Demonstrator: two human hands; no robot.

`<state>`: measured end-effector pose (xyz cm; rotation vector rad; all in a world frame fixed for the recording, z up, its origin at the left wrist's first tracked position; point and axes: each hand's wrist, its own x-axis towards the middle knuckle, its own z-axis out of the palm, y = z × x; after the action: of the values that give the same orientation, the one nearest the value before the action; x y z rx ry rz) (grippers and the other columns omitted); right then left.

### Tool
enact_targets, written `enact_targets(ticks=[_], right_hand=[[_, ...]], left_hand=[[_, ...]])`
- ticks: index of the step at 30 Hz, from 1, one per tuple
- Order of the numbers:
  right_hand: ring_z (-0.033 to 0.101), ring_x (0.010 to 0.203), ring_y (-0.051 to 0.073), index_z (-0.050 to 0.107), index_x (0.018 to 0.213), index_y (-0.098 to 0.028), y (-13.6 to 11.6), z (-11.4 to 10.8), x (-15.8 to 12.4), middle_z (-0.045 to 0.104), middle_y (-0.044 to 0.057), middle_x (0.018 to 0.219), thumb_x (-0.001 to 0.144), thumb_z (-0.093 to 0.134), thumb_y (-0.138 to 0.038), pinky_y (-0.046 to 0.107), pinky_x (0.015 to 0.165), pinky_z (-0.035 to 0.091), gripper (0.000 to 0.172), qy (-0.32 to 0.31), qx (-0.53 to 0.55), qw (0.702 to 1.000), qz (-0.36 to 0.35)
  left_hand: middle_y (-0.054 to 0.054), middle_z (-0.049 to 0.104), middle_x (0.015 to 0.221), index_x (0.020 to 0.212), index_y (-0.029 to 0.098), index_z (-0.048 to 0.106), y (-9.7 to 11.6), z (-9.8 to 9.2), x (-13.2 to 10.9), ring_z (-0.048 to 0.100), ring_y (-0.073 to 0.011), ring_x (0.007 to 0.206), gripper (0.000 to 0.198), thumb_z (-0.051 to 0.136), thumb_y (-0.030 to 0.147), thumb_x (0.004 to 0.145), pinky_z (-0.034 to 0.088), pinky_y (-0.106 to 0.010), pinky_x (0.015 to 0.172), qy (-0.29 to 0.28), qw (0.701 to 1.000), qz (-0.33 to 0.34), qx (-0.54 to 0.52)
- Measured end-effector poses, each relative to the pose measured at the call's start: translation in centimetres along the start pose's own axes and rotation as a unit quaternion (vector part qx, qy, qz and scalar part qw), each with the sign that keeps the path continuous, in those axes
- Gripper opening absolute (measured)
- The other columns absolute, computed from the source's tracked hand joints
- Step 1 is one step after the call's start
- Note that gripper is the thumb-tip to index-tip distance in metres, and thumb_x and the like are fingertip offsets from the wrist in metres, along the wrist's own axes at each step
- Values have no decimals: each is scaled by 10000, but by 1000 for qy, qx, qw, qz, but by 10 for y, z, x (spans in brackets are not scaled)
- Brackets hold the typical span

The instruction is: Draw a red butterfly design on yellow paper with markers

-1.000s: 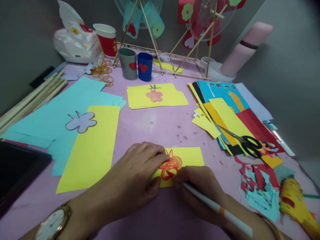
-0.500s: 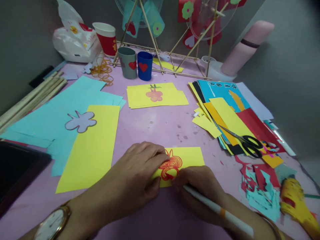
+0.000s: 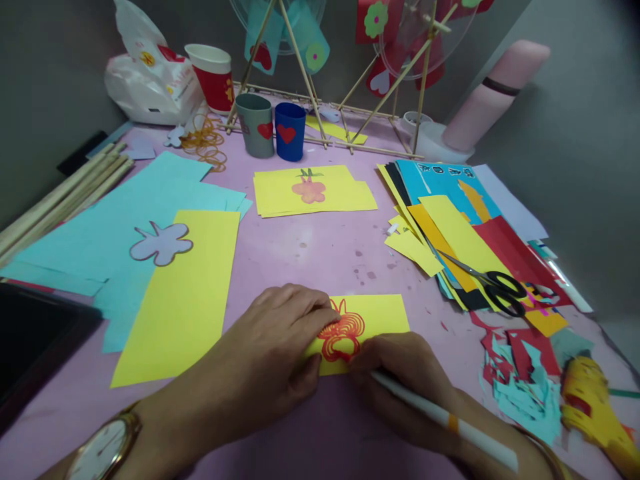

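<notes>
Head view: a yellow card [image 3: 380, 313] is pressed flat by the left hand [image 3: 270, 347], a white pen [image 3: 440, 417] is pinched in the right hand [image 3: 405, 380]; the red flower [image 3: 343, 333] appears nearly drawn.

Pen [image 3: 440, 419] tip under rt hand [image 3: 400, 375]

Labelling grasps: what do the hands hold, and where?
Right hand grips a white pen near its tip; left hand presses the yellow card flat, gripping nothing.

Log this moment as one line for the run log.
left hand: pressing yellow card flat | right hand: holding white pen at red drawing | surface: pink table
</notes>
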<state>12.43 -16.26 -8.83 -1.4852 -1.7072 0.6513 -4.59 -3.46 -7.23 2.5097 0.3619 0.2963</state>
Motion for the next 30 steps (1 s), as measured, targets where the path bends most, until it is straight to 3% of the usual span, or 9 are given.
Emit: enact_targets(ticks=[4, 10, 21, 30], right_hand=[[437, 451, 51, 563, 724, -200, 0, 0, -2, 536, -76, 556, 690, 519, -36, 152, 465, 348, 173, 0, -14, 1000, 14], [453, 412, 70, 537, 705, -213, -2, -1, -2, 548, -67, 514, 719, 493, -56, 171, 433, 359, 163, 63, 2, 997, 42], [473, 418, 74, 536, 692, -197, -4, 1, 5, 583, -39, 521, 724, 452, -83, 177, 447, 361, 146, 40, -74, 996, 3], [499, 324, 75, 550, 601, -191, -12, 2, 9, 583, -32, 419, 700, 438, -111, 166, 388, 353, 170, 93, -156, 983, 10]], left_hand=[[-36, 570, 1128, 1140, 229, 532, 1, -1, -1, 488, -215, 1060, 397, 522, 105, 763, 381, -394, 907, -6, 1000, -6, 0], [-36, 562, 1142, 1151, 229, 522, 0, 0, 0, 480, -216, 1068, 408, 533, 106, 762, 372, -393, 918, -5, 1000, -8, 5], [-26, 555, 1146, 1161, 231, 515, -1, 0, 0, 467, -203, 1073, 409, 526, 103, 773, 353, -379, 922, -7, 1000, -8, 0], [-27, 565, 1134, 1145, 236, 527, 2, -3, 1, 481, -205, 1070, 387, 527, 104, 781, 362, -379, 927, -11, 1000, -14, 2]])
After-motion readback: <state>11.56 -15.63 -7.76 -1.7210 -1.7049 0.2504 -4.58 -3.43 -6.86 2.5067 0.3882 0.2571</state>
